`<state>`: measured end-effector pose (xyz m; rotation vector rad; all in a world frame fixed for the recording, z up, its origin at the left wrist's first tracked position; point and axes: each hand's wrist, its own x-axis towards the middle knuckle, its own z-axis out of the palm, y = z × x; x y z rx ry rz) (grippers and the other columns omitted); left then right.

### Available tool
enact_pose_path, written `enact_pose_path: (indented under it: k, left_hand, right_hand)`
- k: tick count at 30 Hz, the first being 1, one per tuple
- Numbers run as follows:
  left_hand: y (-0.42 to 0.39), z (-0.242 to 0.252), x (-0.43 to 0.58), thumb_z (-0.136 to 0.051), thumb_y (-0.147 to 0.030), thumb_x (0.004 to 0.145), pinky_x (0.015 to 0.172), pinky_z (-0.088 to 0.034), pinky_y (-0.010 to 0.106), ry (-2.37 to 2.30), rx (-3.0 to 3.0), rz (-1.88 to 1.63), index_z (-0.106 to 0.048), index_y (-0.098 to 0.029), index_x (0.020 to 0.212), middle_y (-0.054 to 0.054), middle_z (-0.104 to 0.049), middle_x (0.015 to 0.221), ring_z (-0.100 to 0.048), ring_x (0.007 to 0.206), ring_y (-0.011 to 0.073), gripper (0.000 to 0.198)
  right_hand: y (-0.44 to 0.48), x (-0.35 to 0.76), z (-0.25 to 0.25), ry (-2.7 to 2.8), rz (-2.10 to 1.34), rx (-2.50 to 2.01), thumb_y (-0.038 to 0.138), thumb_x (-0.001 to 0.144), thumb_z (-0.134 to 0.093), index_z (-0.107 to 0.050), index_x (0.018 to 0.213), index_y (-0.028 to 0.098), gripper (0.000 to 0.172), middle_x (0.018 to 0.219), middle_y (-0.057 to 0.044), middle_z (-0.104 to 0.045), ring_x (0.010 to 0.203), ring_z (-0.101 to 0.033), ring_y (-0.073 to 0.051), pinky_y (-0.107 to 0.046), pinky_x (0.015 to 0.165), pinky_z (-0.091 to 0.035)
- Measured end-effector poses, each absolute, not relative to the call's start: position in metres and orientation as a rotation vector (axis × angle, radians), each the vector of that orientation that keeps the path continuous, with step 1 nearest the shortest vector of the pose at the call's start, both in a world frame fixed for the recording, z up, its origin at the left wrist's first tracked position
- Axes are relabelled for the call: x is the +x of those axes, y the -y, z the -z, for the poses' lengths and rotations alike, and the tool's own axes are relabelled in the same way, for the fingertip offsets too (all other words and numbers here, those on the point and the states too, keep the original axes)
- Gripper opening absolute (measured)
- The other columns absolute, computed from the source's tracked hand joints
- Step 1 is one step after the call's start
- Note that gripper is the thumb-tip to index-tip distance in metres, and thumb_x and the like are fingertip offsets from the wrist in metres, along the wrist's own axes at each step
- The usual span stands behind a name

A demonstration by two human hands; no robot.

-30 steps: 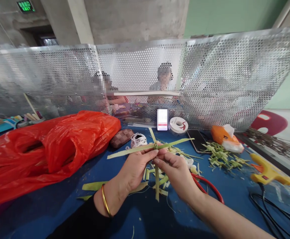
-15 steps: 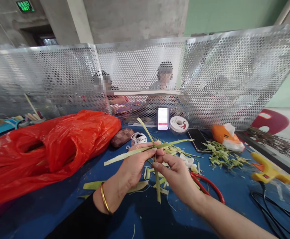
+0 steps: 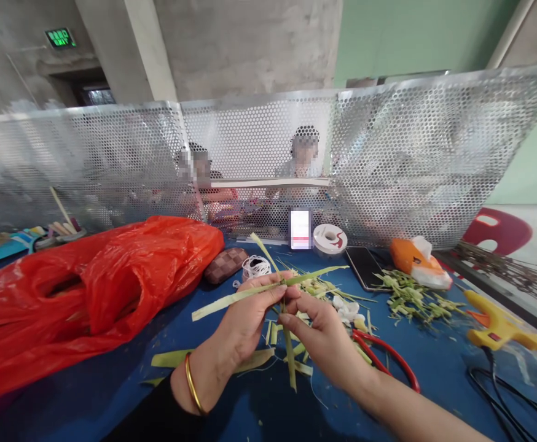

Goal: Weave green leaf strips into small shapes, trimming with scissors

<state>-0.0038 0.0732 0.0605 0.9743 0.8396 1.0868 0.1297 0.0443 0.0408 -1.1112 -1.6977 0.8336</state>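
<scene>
My left hand (image 3: 245, 316), with a gold bangle at its wrist, pinches crossed pale green leaf strips (image 3: 225, 302) where they meet. Close against it, my right hand (image 3: 317, 322) grips the same strips near the crossing, its thumb and fingers pressed together. One strip end points up and left, one reaches right, one sticks out left, and another hangs down toward me. The crossing itself is partly covered by my fingertips. Beneath my hands lie cut leaf pieces (image 3: 275, 334), and a longer leaf strip (image 3: 169, 358) rests under my left wrist.
Left is a red plastic bag (image 3: 112, 301). Behind my hands are a checkered pouch (image 3: 225, 265), white cord (image 3: 255, 267), a lit phone (image 3: 300, 228) and a ribbon spool (image 3: 330, 239). On the right lie red-handled scissors (image 3: 400, 356) and a yellow glue gun (image 3: 494, 328). A perforated screen (image 3: 259, 135) stands behind.
The view has tilted up slightly, so the background sits lower. Both hands keep hold of the leaf strips in nearly the same pose.
</scene>
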Motion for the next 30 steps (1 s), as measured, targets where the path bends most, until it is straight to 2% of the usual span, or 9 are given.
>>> enact_pose_path:
  k: [4, 6, 8, 10, 13, 15, 18, 20, 30]
  left_hand:
    - [-0.076, -0.062, -0.007, -0.074, -0.026, 0.072, 0.078, -0.048, 0.028, -0.85, 1.01, -1.067, -0.066, -0.016, 0.09, 0.006, -0.072, 0.079, -0.065, 0.077, 0.0164, 0.022]
    - [-0.074, -0.064, -0.007, -0.076, -0.026, 0.069, 0.075, -0.048, 0.029, -0.855, 1.037, -1.008, -0.066, -0.015, 0.088, 0.006, -0.07, 0.076, -0.065, 0.071, 0.0159, 0.024]
    - [-0.07, -0.066, -0.007, -0.077, -0.026, 0.068, 0.07, -0.048, 0.028, -0.836, 1.06, -0.926, -0.067, -0.014, 0.09, 0.005, -0.069, 0.072, -0.063, 0.064, 0.0146, 0.026]
    - [-0.066, -0.065, -0.005, -0.076, -0.026, 0.068, 0.062, -0.046, 0.026, -0.804, 1.075, -0.845, -0.068, -0.014, 0.09, 0.005, -0.067, 0.07, -0.06, 0.059, 0.0127, 0.026]
    - [-0.063, -0.061, 0.0, -0.075, -0.027, 0.068, 0.052, -0.038, 0.022, -0.791, 1.076, -0.758, -0.067, -0.014, 0.087, 0.004, -0.065, 0.069, -0.052, 0.053, 0.0087, 0.024]
    - [-0.063, -0.058, 0.004, -0.075, -0.033, 0.069, 0.048, -0.031, 0.02, -0.847, 1.066, -0.779, -0.065, -0.014, 0.08, 0.002, -0.063, 0.065, -0.046, 0.048, 0.0065, 0.024]
    - [-0.063, -0.055, 0.009, -0.074, -0.041, 0.069, 0.045, -0.023, 0.02, -0.965, 1.08, -0.879, -0.06, -0.016, 0.071, -0.002, -0.056, 0.055, -0.038, 0.044, 0.0053, 0.029]
    - [-0.062, -0.056, 0.011, -0.074, -0.038, 0.068, 0.045, -0.022, 0.021, -0.997, 1.103, -0.903, -0.06, -0.016, 0.07, -0.003, -0.054, 0.053, -0.038, 0.044, 0.0057, 0.026]
    - [-0.062, -0.055, 0.009, -0.072, -0.032, 0.068, 0.048, -0.029, 0.022, -1.016, 1.194, -0.816, -0.064, -0.014, 0.069, 0.002, -0.061, 0.054, -0.045, 0.047, 0.0087, 0.019]
  right_hand:
    - [-0.04, 0.146, -0.062, 1.948, -0.555, -1.322, 0.038, 0.086, -0.053, -0.044, 0.055, 0.021, 0.036, 0.052, 0.003, -0.046, 0.05, -0.038, -0.013, -0.026, 0.05, -0.028]
    - [-0.04, 0.158, -0.074, 1.869, -0.331, -1.364, 0.044, 0.089, -0.048, -0.05, 0.06, 0.021, 0.038, 0.055, 0.001, -0.05, 0.052, -0.04, -0.014, -0.027, 0.05, -0.028]
    - [-0.044, 0.167, -0.081, 1.809, -0.21, -1.36, 0.043, 0.088, -0.051, -0.06, 0.07, 0.021, 0.03, 0.071, -0.003, -0.061, 0.063, -0.05, -0.017, -0.029, 0.057, -0.034]
    - [-0.052, 0.172, -0.081, 1.81, -0.348, -1.328, 0.04, 0.085, -0.055, -0.065, 0.072, 0.021, 0.025, 0.081, -0.006, -0.065, 0.071, -0.055, -0.019, -0.03, 0.062, -0.038]
    - [-0.064, 0.169, -0.071, 1.689, -0.87, -1.229, 0.037, 0.083, -0.056, -0.064, 0.066, 0.019, 0.026, 0.066, -0.003, -0.062, 0.063, -0.054, -0.017, -0.029, 0.059, -0.04]
    - [-0.068, 0.164, -0.063, 1.536, -1.049, -1.164, 0.036, 0.081, -0.059, -0.063, 0.066, 0.018, 0.024, 0.062, 0.0, -0.059, 0.06, -0.052, -0.015, -0.028, 0.059, -0.04]
    - [-0.068, 0.158, -0.055, 1.421, -1.043, -1.139, 0.036, 0.078, -0.061, -0.059, 0.063, 0.018, 0.024, 0.061, 0.001, -0.056, 0.061, -0.049, -0.014, -0.027, 0.058, -0.039]
    - [-0.067, 0.156, -0.053, 1.409, -0.994, -1.148, 0.035, 0.078, -0.06, -0.057, 0.062, 0.018, 0.024, 0.061, 0.001, -0.055, 0.061, -0.048, -0.014, -0.027, 0.058, -0.039]
    - [-0.06, 0.153, -0.052, 1.435, -0.752, -1.232, 0.031, 0.078, -0.056, -0.047, 0.057, 0.02, 0.025, 0.059, 0.003, -0.048, 0.06, -0.043, -0.014, -0.027, 0.055, -0.034]
